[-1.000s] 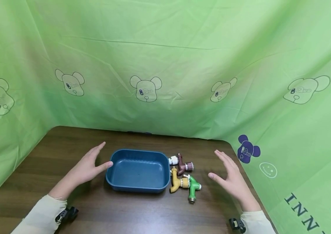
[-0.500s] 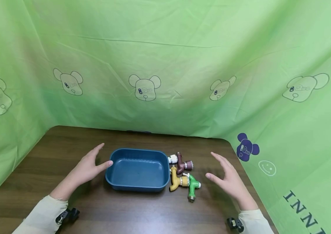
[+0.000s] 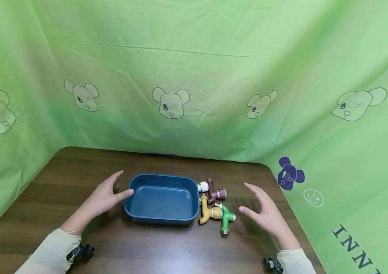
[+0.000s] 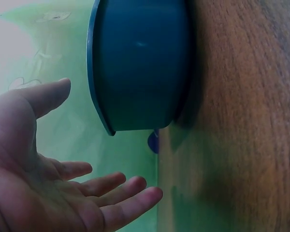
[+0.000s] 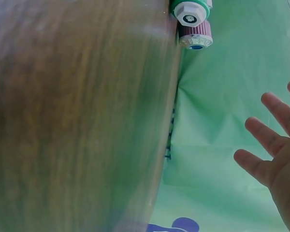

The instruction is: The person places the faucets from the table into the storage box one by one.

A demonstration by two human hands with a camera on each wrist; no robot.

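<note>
A blue rectangular plastic basin sits on the wooden table, with nothing inside it. My left hand is held beside its left side, fingers spread; in the left wrist view the thumb and fingers stand apart from the basin wall. Against the basin's right side lie a yellow tap, a green tap, a dark red tap and a white tap end, partly hidden. To the right of the taps hovers my right hand, fingers extended and holding nothing.
The brown wooden table reaches back to a green cloth printed with bear heads, which hangs behind and along both sides. Small black cameras are strapped at both wrists.
My right hand has moved a little left, toward the taps, and slightly nearer to me. The left hand has barely shifted; basin and taps lie as before.
</note>
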